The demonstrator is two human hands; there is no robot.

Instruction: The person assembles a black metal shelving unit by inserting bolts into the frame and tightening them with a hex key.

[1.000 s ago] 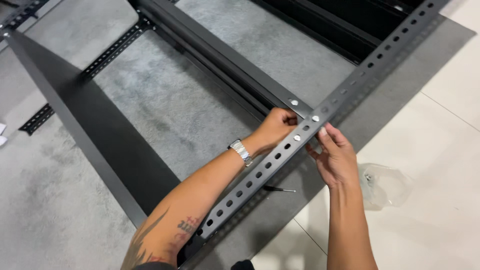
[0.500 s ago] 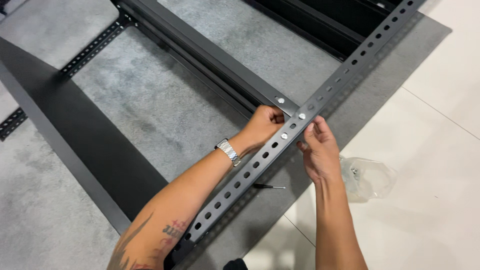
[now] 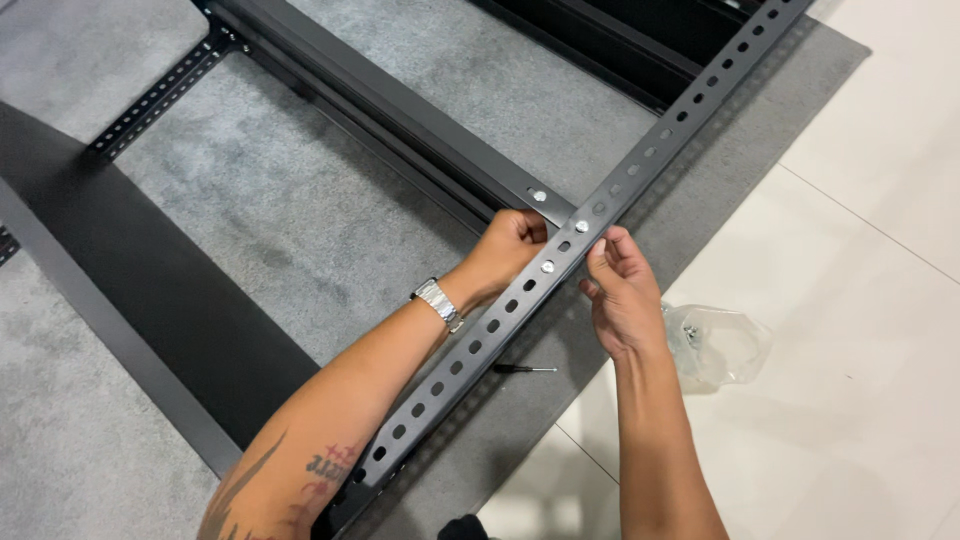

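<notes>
Pinching at the joint, the left hand [image 3: 515, 240] stays curled in a fist against the perforated angle post [image 3: 560, 255], while the right hand [image 3: 622, 290] now presses fingers [image 3: 600, 268] onto its outer flange beside a silver bolt [image 3: 548, 267]. Both have slid toward frame centre with the post. The black crossbeam [image 3: 400, 110] meets it there; a screwdriver [image 3: 525, 369] and clear bag [image 3: 722, 342] lie lower right.

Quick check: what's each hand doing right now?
Left hand: closed, gripping the perforated black rail at the joint.
Right hand: fingers pinched at the rail's outer edge; anything held is hidden.
</notes>
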